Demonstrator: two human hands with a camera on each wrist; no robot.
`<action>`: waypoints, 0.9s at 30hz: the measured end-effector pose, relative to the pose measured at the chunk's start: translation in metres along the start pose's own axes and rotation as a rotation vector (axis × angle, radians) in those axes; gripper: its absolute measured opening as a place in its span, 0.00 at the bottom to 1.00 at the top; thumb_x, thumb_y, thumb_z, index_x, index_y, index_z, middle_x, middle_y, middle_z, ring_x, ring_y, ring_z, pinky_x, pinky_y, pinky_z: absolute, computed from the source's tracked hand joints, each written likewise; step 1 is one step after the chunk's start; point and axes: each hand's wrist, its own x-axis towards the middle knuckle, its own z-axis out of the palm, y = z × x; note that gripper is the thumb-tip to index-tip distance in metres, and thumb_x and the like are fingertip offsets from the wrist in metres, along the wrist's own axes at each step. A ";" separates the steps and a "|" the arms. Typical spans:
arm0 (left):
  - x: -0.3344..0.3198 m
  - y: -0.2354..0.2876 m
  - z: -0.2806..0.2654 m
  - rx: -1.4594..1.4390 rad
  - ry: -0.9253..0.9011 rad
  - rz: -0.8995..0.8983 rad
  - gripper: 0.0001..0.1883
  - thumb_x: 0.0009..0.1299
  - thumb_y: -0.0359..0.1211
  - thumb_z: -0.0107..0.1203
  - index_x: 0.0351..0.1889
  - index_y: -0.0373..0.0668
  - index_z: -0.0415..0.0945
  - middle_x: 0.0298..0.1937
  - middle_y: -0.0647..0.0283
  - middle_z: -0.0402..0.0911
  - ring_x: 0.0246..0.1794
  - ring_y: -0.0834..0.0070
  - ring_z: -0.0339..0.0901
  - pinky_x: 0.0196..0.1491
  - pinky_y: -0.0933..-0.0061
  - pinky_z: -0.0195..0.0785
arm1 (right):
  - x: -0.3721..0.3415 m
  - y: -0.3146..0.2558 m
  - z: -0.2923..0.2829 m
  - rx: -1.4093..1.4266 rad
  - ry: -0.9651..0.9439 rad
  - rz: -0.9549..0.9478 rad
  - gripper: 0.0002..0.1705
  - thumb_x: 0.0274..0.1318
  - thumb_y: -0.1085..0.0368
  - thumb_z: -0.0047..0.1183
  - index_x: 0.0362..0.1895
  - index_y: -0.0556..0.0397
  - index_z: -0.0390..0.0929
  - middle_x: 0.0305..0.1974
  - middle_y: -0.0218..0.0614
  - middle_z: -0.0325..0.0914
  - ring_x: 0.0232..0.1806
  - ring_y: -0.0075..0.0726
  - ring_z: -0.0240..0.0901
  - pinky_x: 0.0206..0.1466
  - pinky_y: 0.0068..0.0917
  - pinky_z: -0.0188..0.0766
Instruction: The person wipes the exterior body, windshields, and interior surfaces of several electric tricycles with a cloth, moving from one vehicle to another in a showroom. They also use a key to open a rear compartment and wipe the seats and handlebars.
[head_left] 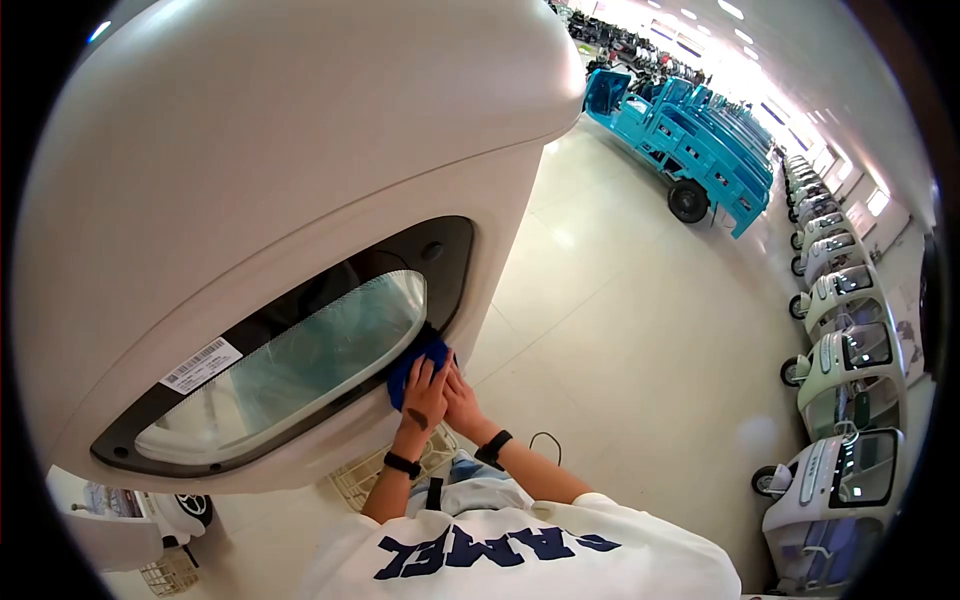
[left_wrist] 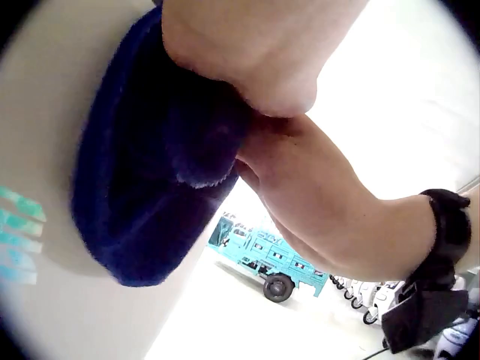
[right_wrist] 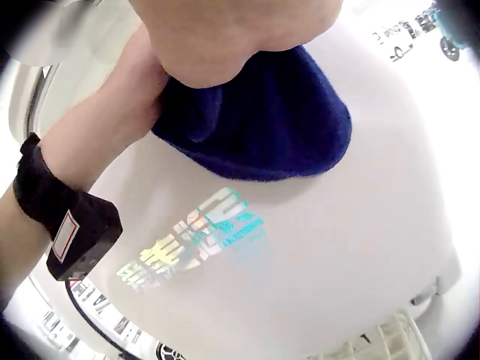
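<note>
Both hands lie on a dark blue cloth (head_left: 398,387) against a white vehicle's body, beside the lower right edge of its window (head_left: 330,340). Fingers of my left hand (head_left: 425,400) extend over the cloth and press on it. My right hand (head_left: 462,405) lies close against the left one, its fingers pointing up to the cloth's right side. In the left wrist view, folds of the cloth (left_wrist: 142,217) hang below the palms. The right wrist view shows the cloth (right_wrist: 292,127) against the white panel above shiny lettering (right_wrist: 199,240); fingertips are hidden there.
A barcode label (head_left: 201,366) is on the window's upper left border. Blue cargo tricycles (head_left: 690,150) stand beyond the pale floor (head_left: 590,330), and a row of small white vehicles (head_left: 850,370) lines the right side. A cream wire basket (head_left: 365,475) is low beside the body.
</note>
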 end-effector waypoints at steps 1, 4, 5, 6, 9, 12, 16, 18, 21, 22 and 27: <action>-0.005 -0.002 -0.002 -0.005 0.005 0.000 0.30 0.66 0.27 0.49 0.69 0.56 0.69 0.60 0.53 0.72 0.66 0.52 0.64 0.65 0.51 0.58 | -0.005 -0.001 0.002 -0.006 -0.002 -0.002 0.34 0.51 0.72 0.53 0.65 0.65 0.65 0.73 0.60 0.51 0.75 0.63 0.48 0.74 0.46 0.53; -0.017 -0.009 -0.010 -0.069 -0.142 -0.014 0.31 0.67 0.29 0.52 0.70 0.54 0.66 0.63 0.51 0.70 0.71 0.50 0.59 0.67 0.50 0.57 | -0.019 -0.006 0.013 0.052 0.014 0.063 0.35 0.50 0.75 0.54 0.66 0.63 0.64 0.74 0.59 0.48 0.72 0.64 0.52 0.69 0.45 0.61; -0.021 -0.012 -0.013 -0.076 -0.150 -0.005 0.31 0.67 0.29 0.52 0.70 0.54 0.66 0.63 0.51 0.70 0.71 0.50 0.59 0.67 0.50 0.57 | -0.026 -0.012 0.018 0.046 0.020 0.073 0.35 0.50 0.75 0.54 0.66 0.63 0.64 0.74 0.59 0.48 0.72 0.64 0.52 0.69 0.45 0.61; -0.025 -0.016 -0.013 -0.106 -0.155 0.018 0.30 0.67 0.28 0.52 0.69 0.53 0.67 0.64 0.50 0.70 0.70 0.50 0.60 0.67 0.51 0.58 | -0.031 -0.020 0.022 0.163 0.000 0.247 0.34 0.51 0.76 0.53 0.66 0.61 0.64 0.74 0.56 0.49 0.71 0.63 0.55 0.68 0.46 0.62; -0.030 -0.027 -0.004 -0.146 -0.131 0.079 0.27 0.66 0.28 0.51 0.66 0.52 0.70 0.63 0.50 0.71 0.69 0.50 0.61 0.67 0.50 0.59 | -0.031 -0.036 0.037 0.246 0.095 0.435 0.31 0.51 0.77 0.53 0.63 0.57 0.67 0.70 0.51 0.58 0.64 0.60 0.64 0.62 0.46 0.68; -0.033 -0.023 -0.004 -0.166 -0.083 0.086 0.23 0.65 0.26 0.51 0.61 0.49 0.74 0.61 0.49 0.72 0.68 0.48 0.63 0.66 0.50 0.59 | -0.038 -0.042 0.037 0.297 0.145 0.499 0.25 0.51 0.77 0.53 0.56 0.58 0.73 0.56 0.51 0.74 0.52 0.59 0.74 0.53 0.41 0.74; -0.042 0.018 -0.022 -0.325 -0.089 0.016 0.22 0.60 0.19 0.49 0.52 0.45 0.76 0.57 0.46 0.74 0.63 0.43 0.65 0.62 0.47 0.62 | -0.071 -0.070 -0.001 0.397 0.172 0.548 0.15 0.52 0.76 0.55 0.46 0.60 0.78 0.37 0.46 0.83 0.36 0.47 0.80 0.43 0.34 0.76; -0.042 0.053 -0.032 -0.579 -0.135 0.044 0.25 0.55 0.13 0.47 0.51 0.43 0.75 0.50 0.46 0.75 0.57 0.42 0.69 0.58 0.49 0.65 | -0.103 -0.084 -0.035 0.380 0.183 0.498 0.13 0.55 0.74 0.56 0.46 0.59 0.76 0.36 0.45 0.82 0.33 0.42 0.80 0.38 0.34 0.75; -0.064 0.109 -0.019 -0.789 -0.416 0.182 0.26 0.54 0.13 0.46 0.51 0.42 0.75 0.47 0.47 0.76 0.53 0.45 0.72 0.58 0.55 0.66 | -0.175 -0.094 -0.090 0.401 0.129 0.837 0.13 0.58 0.72 0.55 0.47 0.58 0.72 0.33 0.44 0.81 0.29 0.42 0.79 0.34 0.35 0.74; -0.075 0.130 -0.018 -0.870 -0.535 0.271 0.29 0.53 0.11 0.46 0.52 0.44 0.75 0.47 0.46 0.75 0.53 0.43 0.71 0.57 0.52 0.66 | -0.205 -0.099 -0.108 0.391 0.156 0.936 0.12 0.59 0.70 0.55 0.46 0.57 0.70 0.33 0.47 0.81 0.29 0.47 0.78 0.33 0.38 0.74; -0.100 0.223 -0.032 -1.070 -1.068 0.635 0.33 0.52 0.09 0.44 0.54 0.46 0.76 0.48 0.46 0.76 0.52 0.41 0.72 0.55 0.54 0.69 | -0.358 -0.106 -0.157 0.003 0.238 1.244 0.12 0.68 0.59 0.43 0.43 0.54 0.70 0.30 0.49 0.79 0.28 0.52 0.75 0.33 0.42 0.70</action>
